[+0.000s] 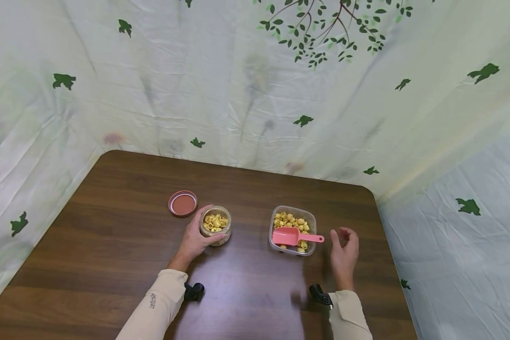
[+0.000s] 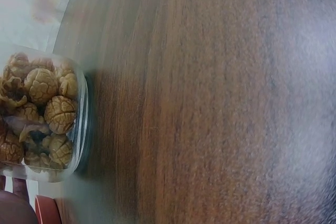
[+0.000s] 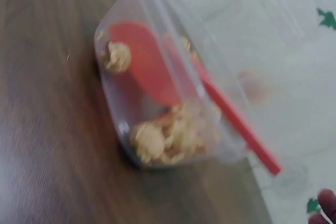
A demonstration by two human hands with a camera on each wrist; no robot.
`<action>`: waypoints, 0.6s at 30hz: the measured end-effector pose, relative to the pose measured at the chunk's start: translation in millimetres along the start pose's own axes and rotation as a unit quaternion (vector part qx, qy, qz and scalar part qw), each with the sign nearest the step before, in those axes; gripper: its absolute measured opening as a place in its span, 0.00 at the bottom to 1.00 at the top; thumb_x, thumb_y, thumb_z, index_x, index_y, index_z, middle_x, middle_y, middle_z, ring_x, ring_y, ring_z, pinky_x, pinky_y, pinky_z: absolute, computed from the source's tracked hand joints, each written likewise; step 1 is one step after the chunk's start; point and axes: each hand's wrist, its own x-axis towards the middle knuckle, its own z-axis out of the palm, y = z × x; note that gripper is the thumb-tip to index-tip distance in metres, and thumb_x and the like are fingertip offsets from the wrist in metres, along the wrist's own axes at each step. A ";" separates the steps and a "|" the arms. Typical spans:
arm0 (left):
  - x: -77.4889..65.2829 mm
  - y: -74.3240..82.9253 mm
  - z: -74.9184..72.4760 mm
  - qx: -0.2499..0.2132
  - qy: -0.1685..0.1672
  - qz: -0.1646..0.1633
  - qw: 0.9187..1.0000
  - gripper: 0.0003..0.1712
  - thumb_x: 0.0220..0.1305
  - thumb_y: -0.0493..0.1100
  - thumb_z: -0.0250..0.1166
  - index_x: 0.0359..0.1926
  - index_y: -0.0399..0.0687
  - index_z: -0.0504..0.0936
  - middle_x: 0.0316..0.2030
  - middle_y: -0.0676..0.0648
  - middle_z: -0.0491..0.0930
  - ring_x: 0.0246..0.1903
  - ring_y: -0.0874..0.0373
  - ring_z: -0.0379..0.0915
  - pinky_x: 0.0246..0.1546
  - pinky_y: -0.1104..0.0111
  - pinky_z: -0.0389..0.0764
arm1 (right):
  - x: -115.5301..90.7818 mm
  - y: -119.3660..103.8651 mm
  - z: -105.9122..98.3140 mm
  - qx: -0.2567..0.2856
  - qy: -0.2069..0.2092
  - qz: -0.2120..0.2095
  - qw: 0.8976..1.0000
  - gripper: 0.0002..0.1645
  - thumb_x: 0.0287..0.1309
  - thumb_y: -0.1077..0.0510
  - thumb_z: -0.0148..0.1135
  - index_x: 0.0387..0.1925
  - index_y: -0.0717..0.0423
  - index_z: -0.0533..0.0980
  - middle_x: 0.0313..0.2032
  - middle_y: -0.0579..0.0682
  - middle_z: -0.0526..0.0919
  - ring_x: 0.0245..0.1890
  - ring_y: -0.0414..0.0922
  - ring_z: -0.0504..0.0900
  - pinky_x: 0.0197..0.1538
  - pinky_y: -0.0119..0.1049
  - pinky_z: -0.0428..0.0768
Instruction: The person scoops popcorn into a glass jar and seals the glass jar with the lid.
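Note:
A clear jar (image 1: 224,239) full of caramel popcorn (image 1: 215,222) stands on the table, and my left hand (image 1: 198,237) grips it round its side. The left wrist view shows the popcorn (image 2: 42,108) pressed against the jar's clear wall. To the right is a clear plastic container (image 1: 276,246) with more popcorn (image 1: 304,226) in it. Across it lies a pink scoop (image 1: 287,235), its handle jutting over the right rim. My right hand (image 1: 345,250) hovers just right of that handle, fingers loosely bent, holding nothing. Only its fingertips (image 3: 328,203) show in the right wrist view.
A reddish-brown jar lid (image 1: 183,204) lies inside up on the wooden table (image 1: 246,293), behind and left of the jar. Leaf-printed cloth (image 1: 238,94) hangs behind the table's far edge and along both sides.

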 end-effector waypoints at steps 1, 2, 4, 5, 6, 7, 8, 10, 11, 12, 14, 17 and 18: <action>0.1 -0.2 0.0 0.000 0.000 0.000 1.000 0.50 0.39 0.30 0.79 0.65 0.34 0.64 0.60 0.29 0.68 0.60 0.38 0.64 0.63 0.52 0.59 | -0.7 -3.7 0.7 -0.006 0.000 -0.006 1.000 0.23 0.67 0.52 0.56 0.55 0.63 0.67 0.54 0.60 0.69 0.57 0.57 0.66 0.60 0.54 0.64; 0.3 -0.3 0.0 0.000 -0.001 0.000 1.000 0.50 0.39 0.30 0.79 0.65 0.34 0.64 0.60 0.29 0.68 0.60 0.38 0.64 0.63 0.52 0.59 | -1.3 -7.6 1.8 -0.010 -0.001 -0.013 1.000 0.23 0.67 0.52 0.57 0.55 0.63 0.68 0.55 0.61 0.69 0.58 0.58 0.65 0.62 0.55 0.62; 0.5 -0.5 -0.1 -0.001 -0.002 0.000 1.000 0.50 0.39 0.29 0.79 0.65 0.34 0.64 0.60 0.29 0.68 0.60 0.38 0.64 0.63 0.52 0.59 | -3.3 -15.8 5.4 -0.016 -0.005 -0.029 0.999 0.23 0.66 0.54 0.58 0.55 0.63 0.68 0.56 0.61 0.68 0.60 0.59 0.64 0.64 0.58 0.60; 0.5 -0.5 -0.2 -0.001 -0.003 -0.001 1.000 0.50 0.39 0.29 0.79 0.65 0.34 0.63 0.60 0.29 0.68 0.60 0.38 0.64 0.63 0.52 0.59 | -4.5 -20.2 7.8 -0.016 -0.009 -0.037 0.999 0.22 0.65 0.54 0.59 0.55 0.63 0.68 0.57 0.61 0.68 0.61 0.59 0.63 0.64 0.58 0.59; 0.6 -0.3 -0.3 -0.001 -0.003 -0.001 1.000 0.50 0.39 0.30 0.79 0.65 0.34 0.63 0.60 0.29 0.68 0.60 0.38 0.64 0.63 0.51 0.59 | -6.0 -24.9 10.4 -0.014 -0.012 -0.049 0.999 0.22 0.65 0.56 0.60 0.55 0.64 0.68 0.56 0.61 0.68 0.61 0.59 0.64 0.64 0.57 0.59; 0.5 -0.1 -0.5 -0.001 -0.004 -0.003 1.000 0.50 0.39 0.30 0.79 0.65 0.34 0.63 0.60 0.29 0.68 0.60 0.38 0.64 0.63 0.51 0.58 | -7.4 -29.2 13.4 -0.009 -0.016 -0.062 0.998 0.22 0.64 0.57 0.60 0.54 0.64 0.69 0.56 0.62 0.68 0.60 0.59 0.64 0.64 0.57 0.59; 0.5 0.1 -0.6 0.000 -0.004 -0.004 1.000 0.51 0.40 0.30 0.79 0.66 0.34 0.63 0.60 0.29 0.68 0.60 0.38 0.64 0.63 0.51 0.58 | -9.2 -33.4 16.6 -0.004 -0.021 -0.071 0.997 0.21 0.63 0.58 0.61 0.54 0.64 0.69 0.56 0.61 0.68 0.60 0.59 0.64 0.63 0.57 0.60; 0.5 0.5 -0.9 0.002 -0.006 -0.006 1.000 0.51 0.40 0.30 0.79 0.66 0.34 0.63 0.60 0.29 0.68 0.60 0.38 0.64 0.63 0.50 0.58 | -12.9 -41.9 23.3 0.009 -0.036 -0.092 0.995 0.21 0.62 0.59 0.62 0.54 0.63 0.70 0.55 0.61 0.69 0.58 0.58 0.65 0.60 0.56 0.63; 0.5 0.7 -1.0 0.003 -0.006 -0.006 1.000 0.51 0.40 0.30 0.79 0.66 0.34 0.63 0.60 0.29 0.68 0.60 0.38 0.64 0.63 0.50 0.58 | -14.4 -45.6 26.9 0.016 -0.044 -0.102 0.994 0.21 0.61 0.60 0.63 0.54 0.63 0.70 0.55 0.60 0.70 0.58 0.57 0.66 0.59 0.55 0.64; 0.6 0.9 -1.1 0.003 -0.007 -0.007 1.000 0.51 0.40 0.30 0.79 0.66 0.34 0.63 0.61 0.29 0.68 0.60 0.38 0.63 0.63 0.50 0.58 | -15.9 -49.0 30.6 0.023 -0.052 -0.111 0.992 0.22 0.61 0.60 0.63 0.54 0.62 0.70 0.55 0.59 0.70 0.57 0.56 0.66 0.58 0.54 0.65; 0.8 1.1 -1.2 0.005 -0.008 -0.006 1.000 0.51 0.40 0.30 0.79 0.66 0.34 0.63 0.61 0.29 0.68 0.60 0.38 0.63 0.63 0.50 0.58 | -18.3 -55.6 38.4 0.040 -0.074 -0.132 0.988 0.23 0.60 0.61 0.64 0.55 0.63 0.70 0.55 0.59 0.71 0.56 0.57 0.67 0.57 0.54 0.66; 1.0 0.9 -1.3 0.007 -0.008 -0.005 1.000 0.51 0.40 0.30 0.79 0.66 0.35 0.63 0.61 0.29 0.68 0.60 0.38 0.63 0.63 0.50 0.58 | -21.3 -64.8 49.9 0.054 -0.113 -0.158 0.979 0.26 0.58 0.61 0.66 0.57 0.62 0.70 0.57 0.58 0.73 0.58 0.57 0.69 0.59 0.56 0.66; 1.1 1.0 -1.3 0.008 -0.008 -0.005 1.000 0.51 0.40 0.30 0.79 0.66 0.35 0.63 0.61 0.29 0.68 0.60 0.38 0.63 0.63 0.50 0.58 | -22.3 -67.6 53.7 0.053 -0.126 -0.164 0.977 0.27 0.57 0.60 0.66 0.57 0.61 0.70 0.58 0.57 0.73 0.58 0.57 0.69 0.60 0.57 0.66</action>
